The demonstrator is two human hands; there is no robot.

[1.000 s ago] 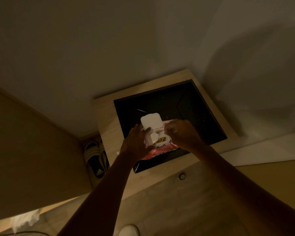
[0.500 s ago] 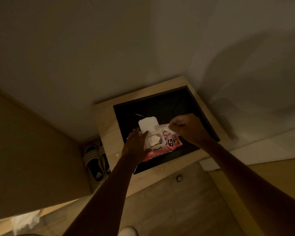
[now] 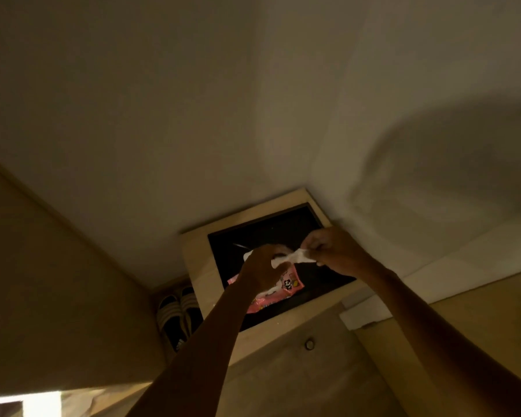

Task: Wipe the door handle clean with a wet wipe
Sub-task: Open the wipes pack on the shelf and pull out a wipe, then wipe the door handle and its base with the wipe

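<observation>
Head view: your left hand point(image 3: 262, 267) and right hand point(image 3: 333, 251) pinch a crumpled white wet wipe point(image 3: 292, 259) between their fingers above the pink wipe pack point(image 3: 286, 288) on the dark surface point(image 3: 322, 284); unfold it fully, keeping both grips light. No door handle shows.

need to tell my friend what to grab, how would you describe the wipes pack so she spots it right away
Find the light wooden cabinet against the wall, whose top holds a black inset panel. The wipes pack lies flat on that panel, partly under the left hand. It is the only pink thing there, a soft packet with a small panda printed on it.
</observation>
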